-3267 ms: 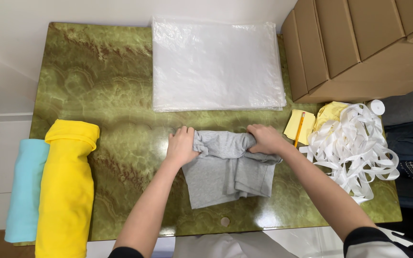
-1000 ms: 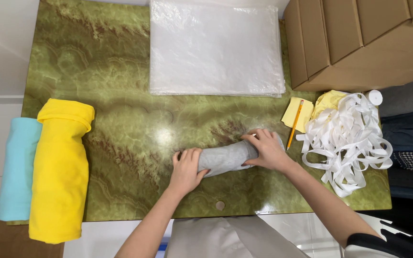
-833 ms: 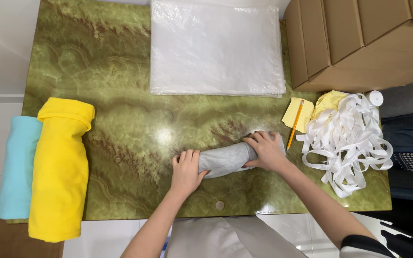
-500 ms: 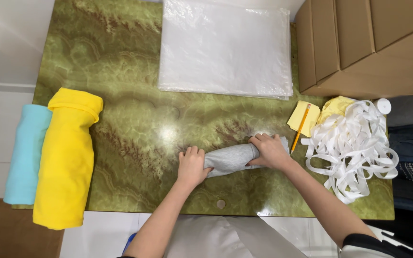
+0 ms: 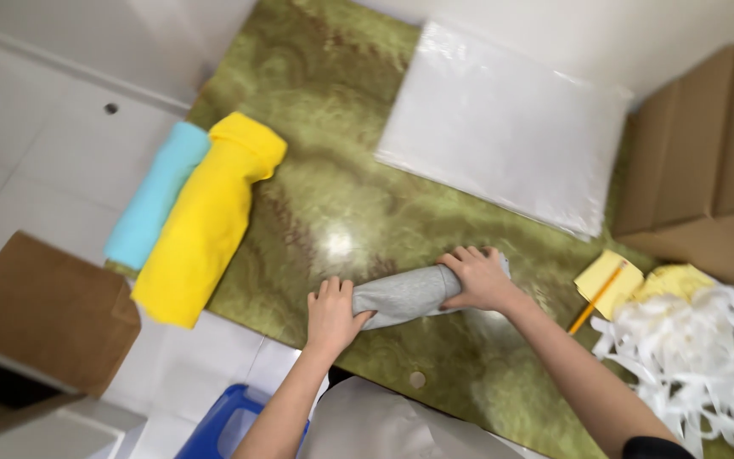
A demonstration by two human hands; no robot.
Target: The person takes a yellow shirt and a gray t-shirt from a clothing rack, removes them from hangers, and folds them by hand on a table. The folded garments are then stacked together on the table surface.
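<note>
Since the earlier frames my view has swung and tilted, so the green marbled bench [image 5: 299,178] now runs slantwise, while the grey cloth roll [image 5: 405,293] stays pinned between my hands as before. I have my left hand [image 5: 331,313] curled over the near, lower end of the roll, fingers bent around it and pressing down. My right hand [image 5: 479,279] lies folded over the far end, fingers wrapped across the top, grasping it. I read the roll's long axis as running from my left hand up and away to my right hand, lying flat on the bench. Beyond my right hand lies a flat stack of clear plastic bags [image 5: 503,127], and brown cartons [image 5: 707,161] stand further out on that side. Just outside my right forearm I see yellow notes with a pencil [image 5: 598,296] and a heap of white tape [image 5: 698,357]. Well out past my left hand lie a yellow cloth roll [image 5: 210,217] and a light blue roll [image 5: 156,194], side by side and touching.
</note>
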